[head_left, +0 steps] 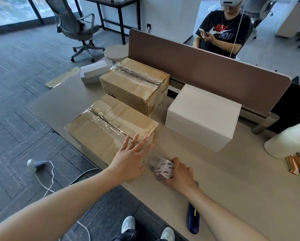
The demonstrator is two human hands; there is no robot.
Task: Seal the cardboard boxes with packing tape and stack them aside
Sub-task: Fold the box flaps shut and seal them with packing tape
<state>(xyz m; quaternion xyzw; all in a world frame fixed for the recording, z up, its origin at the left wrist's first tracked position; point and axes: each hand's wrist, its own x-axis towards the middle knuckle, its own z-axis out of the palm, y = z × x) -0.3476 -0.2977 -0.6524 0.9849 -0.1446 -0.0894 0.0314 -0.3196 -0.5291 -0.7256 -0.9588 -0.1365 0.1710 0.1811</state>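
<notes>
Both hands are at the counter (241, 180): the left hand (133, 153) presses flat, fingers straight, on the near cardboard box (97, 133), and the right hand (181, 175) grips the tape roll (164, 168) just beside it; a second taped box (135, 84) stands behind

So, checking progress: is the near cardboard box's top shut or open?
Shut. The near cardboard box has its flaps flat, with clear tape along the seam.
</notes>
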